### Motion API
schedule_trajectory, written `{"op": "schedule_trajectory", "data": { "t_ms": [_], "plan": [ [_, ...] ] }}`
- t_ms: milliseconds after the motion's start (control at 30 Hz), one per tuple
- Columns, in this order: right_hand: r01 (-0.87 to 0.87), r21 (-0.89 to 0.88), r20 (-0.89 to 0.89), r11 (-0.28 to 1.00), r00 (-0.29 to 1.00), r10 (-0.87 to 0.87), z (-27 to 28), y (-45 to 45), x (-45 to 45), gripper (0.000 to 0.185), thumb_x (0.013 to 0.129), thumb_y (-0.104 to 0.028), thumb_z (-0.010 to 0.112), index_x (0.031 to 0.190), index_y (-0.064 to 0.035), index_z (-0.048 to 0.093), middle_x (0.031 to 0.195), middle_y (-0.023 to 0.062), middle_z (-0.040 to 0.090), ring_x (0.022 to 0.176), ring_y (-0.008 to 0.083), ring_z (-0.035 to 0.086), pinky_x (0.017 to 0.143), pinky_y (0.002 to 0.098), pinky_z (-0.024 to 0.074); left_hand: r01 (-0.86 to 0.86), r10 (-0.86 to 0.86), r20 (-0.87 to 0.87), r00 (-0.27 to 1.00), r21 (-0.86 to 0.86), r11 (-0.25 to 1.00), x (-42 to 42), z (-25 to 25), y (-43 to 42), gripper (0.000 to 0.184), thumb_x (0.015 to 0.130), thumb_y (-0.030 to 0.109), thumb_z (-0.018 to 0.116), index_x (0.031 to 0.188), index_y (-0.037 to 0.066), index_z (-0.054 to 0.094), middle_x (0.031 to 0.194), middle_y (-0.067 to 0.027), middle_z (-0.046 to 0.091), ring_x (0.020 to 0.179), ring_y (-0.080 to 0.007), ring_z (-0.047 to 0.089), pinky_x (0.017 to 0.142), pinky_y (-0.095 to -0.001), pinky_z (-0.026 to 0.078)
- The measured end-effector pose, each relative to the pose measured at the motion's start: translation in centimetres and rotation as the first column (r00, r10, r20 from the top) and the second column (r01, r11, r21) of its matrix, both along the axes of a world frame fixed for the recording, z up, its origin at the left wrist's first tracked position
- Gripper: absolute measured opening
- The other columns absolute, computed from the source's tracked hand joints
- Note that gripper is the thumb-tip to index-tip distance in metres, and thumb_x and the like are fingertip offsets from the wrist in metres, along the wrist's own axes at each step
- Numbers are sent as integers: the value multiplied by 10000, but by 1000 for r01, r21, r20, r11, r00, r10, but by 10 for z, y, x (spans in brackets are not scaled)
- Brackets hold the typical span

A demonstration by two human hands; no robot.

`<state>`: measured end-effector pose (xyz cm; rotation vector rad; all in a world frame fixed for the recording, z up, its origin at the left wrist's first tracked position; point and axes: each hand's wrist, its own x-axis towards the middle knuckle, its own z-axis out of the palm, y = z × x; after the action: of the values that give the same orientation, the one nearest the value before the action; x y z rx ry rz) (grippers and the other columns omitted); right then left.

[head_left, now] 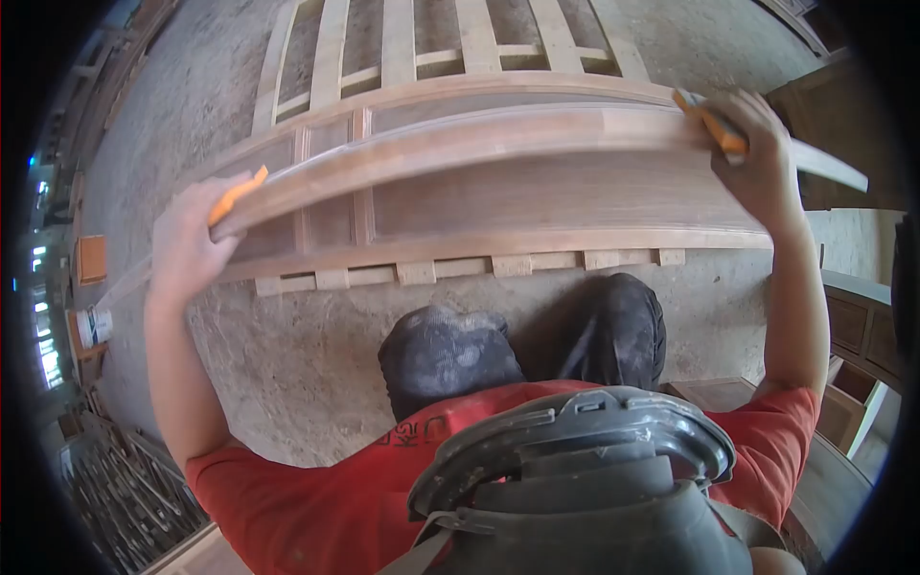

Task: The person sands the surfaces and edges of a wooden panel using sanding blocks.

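A long, narrow wooden board (460, 153) spans the view, raised over a framed wooden panel (565, 196) and partly hiding it. My left hand (192, 235) is closed around the board's left end, with a thin orange piece (238, 195) between hand and wood. Toward the other end my right hand (759, 144) grips the board, slightly blurred, and a second orange piece (711, 125) sticks out from under its fingers. The kind of orange material is unclear. Beyond my right hand, a pale tip of wood extends to the right.
Beneath the panel lies a slatted wooden pallet (398, 43) on the concrete floor (278, 374). My bent knees are close to its near edge. A white bucket (94, 327) stands at the far left. Brown wooden cabinet pieces (848, 321) are at the right. A dark mask (575, 460) blocks the bottom.
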<state>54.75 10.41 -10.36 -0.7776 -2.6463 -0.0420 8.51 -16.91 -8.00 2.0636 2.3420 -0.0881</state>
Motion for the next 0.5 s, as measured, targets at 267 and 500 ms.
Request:
{"op": "schedule_trajectory", "data": {
  "t_ms": [267, 500],
  "plan": [
    [140, 245, -275, 959, 959, -69, -33, 41, -123, 410, 694, -39, 678, 1098, -105, 657, 1069, 87, 663, 1039, 297, 602, 872, 422, 482, 125, -71, -127, 989, 499, 857, -10, -24, 86, 550, 666, 290, 840, 1140, 107, 629, 1080, -78, 664, 1015, -281, 614, 843, -371, 494],
    [-187, 443, -300, 877, 891, 342, -52, 23, -201, 318, 835, -168, 544, 1129, -59, 598, 1193, 144, 600, 1150, 327, 547, 996, 454, 412, 154, -61, -173, 983, 594, 790, 8, -34, 143, 555, 624, 507, 841, 955, 111, 638, 800, -61, 651, 724, -279, 628, 643, -393, 497]
  ]
}}
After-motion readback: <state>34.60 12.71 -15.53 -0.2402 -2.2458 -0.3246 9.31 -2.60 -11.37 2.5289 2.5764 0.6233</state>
